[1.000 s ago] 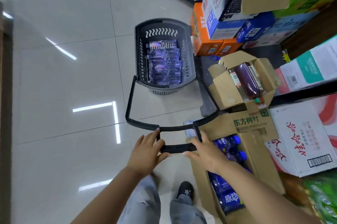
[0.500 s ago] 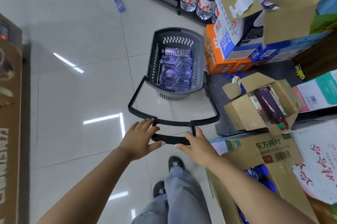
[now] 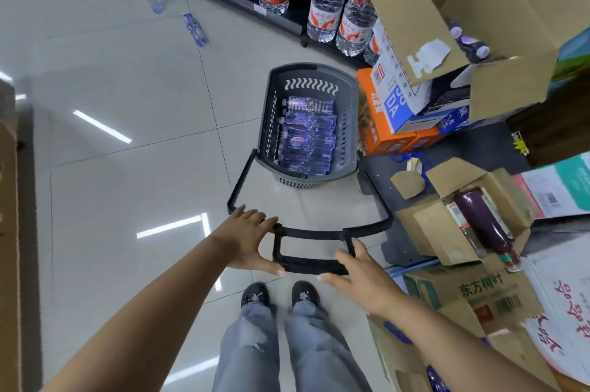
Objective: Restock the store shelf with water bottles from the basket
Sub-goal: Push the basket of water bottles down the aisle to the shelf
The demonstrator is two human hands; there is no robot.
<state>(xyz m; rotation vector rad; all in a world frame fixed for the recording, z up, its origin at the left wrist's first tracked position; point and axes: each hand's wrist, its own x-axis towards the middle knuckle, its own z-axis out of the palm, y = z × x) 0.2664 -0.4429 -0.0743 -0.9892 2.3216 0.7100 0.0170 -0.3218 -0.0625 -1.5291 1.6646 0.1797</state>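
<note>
1. shelving (image 3: 287,18) is running along the far side of the floor, carrying big water jugs (image 3: 325,5); stacked cartons (image 3: 415,94) are crowding the right of the aisle.
2. basket (image 3: 309,123) is sitting on the tiles just left of the orange carton (image 3: 376,133), packed with water bottles (image 3: 308,139) lying flat.
3. handle (image 3: 314,249) is reaching back from the basket toward the person.
4. left hand (image 3: 247,240) is cupping the handle's left corner, fingers over and thumb under; right hand (image 3: 360,267) is touching its right corner with fingers spread, not clamping.
5. risk, as i judge it: with such loose holds, the basket may be veering into the cartons, or the handle slipping free.
</note>
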